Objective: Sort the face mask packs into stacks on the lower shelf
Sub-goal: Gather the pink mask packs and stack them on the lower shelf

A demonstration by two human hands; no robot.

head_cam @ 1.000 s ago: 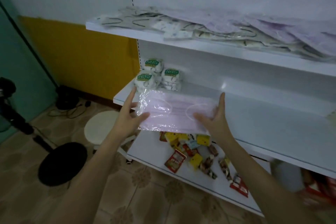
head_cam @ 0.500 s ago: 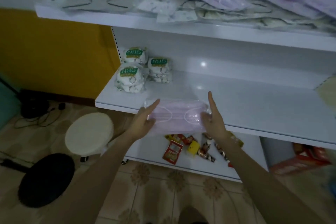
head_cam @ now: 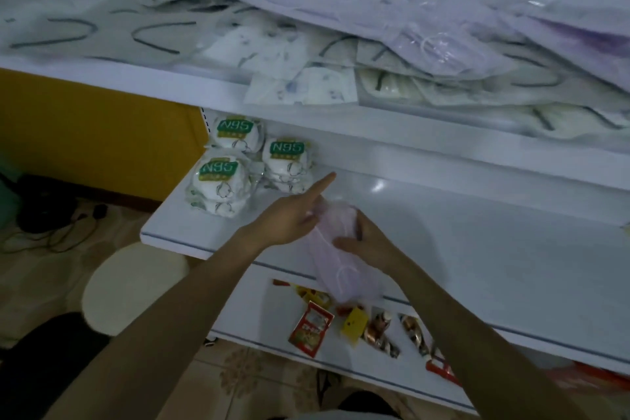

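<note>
The wide white metal lower shelf (head_cam: 477, 249) receives the stacks. Above this shelf lies a loose heap of unsorted face mask packs (head_cam: 392, 78). At the shelf's left end stand three stacks of round white N95 mask packs (head_cam: 218, 181). The flat pink mask pack in clear plastic (head_cam: 335, 262) hangs across the shelf's front edge. The right hand (head_cam: 370, 244) grips its middle. The left hand (head_cam: 289, 218) stretches its forefinger, and whether it grips the pack I cannot tell. I judge that placing is in hand: next, lay the pack flat and let go.

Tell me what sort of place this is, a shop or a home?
Probably a small shop or its stockroom. White display shelving holds stacked N95 mask packs, a loose heap of bagged masks on the shelf above, and snack sachets on the shelf below.
</note>
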